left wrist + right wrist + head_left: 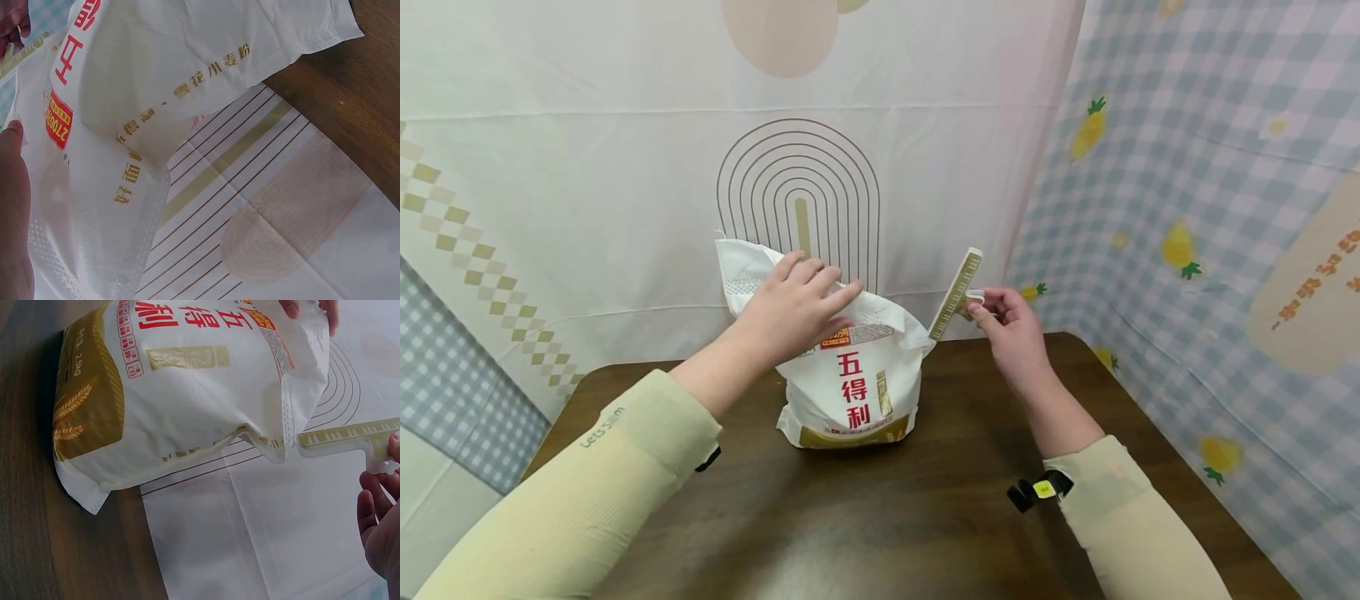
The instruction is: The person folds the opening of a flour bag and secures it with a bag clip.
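A white flour bag point(880, 358) with red and gold print stands upright on the table, its top edge crumpled and leaning left. My left hand point(801, 308) lies over the bag's top and grips it, thumb on the front and fingers behind the edge, as the right wrist view also shows. To the right, my right hand point(1015, 333) pinches the handle of a long olive-and-white bag sealing clip point(955, 292) between thumb and fingers. The clip slants upward, its lower end right at the bag's upper right corner. In the left wrist view, only part of the left hand point(14, 212) shows.
The dark wooden table point(865, 517) extends in front of and around the bag. Close behind it hangs a pale patterned cloth point(955, 167). A blue checked cloth point(1150, 317) with pineapples hangs along the right side.
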A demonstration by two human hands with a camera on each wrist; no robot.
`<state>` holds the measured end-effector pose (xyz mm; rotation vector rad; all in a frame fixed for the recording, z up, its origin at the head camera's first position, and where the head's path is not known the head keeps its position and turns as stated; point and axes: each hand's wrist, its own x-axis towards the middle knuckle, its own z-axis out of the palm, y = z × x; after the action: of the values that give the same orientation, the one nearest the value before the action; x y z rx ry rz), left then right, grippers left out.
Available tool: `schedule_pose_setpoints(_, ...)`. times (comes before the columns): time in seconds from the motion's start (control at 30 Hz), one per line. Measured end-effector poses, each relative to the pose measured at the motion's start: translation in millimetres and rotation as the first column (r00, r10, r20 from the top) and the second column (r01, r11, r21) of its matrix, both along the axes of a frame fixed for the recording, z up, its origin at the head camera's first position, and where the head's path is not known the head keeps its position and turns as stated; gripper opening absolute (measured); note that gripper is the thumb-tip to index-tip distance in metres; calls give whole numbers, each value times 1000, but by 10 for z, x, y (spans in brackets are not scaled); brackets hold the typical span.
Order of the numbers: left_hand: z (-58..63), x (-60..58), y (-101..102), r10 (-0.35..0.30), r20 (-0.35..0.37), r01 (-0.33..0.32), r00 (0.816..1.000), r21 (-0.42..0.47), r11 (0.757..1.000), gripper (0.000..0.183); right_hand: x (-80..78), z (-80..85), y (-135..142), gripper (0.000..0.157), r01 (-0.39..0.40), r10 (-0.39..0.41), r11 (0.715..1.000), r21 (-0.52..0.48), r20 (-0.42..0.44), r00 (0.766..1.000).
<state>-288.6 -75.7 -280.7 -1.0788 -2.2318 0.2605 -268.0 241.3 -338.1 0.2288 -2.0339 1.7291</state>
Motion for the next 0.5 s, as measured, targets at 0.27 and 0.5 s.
schedule_pose_setpoints(0.27, 3, 1, -4, 6, 7, -6, 1000, -2, 1000, 50, -31, -8, -15, 13, -14, 13, 997, -74, -11, 1000)
schedule_pose_setpoints(0.5, 6, -1, 3, 4, 8, -4, 1000, 1, 1000, 50, -73, -57, -35, 16, -63, 58, 987, -151, -37, 998)
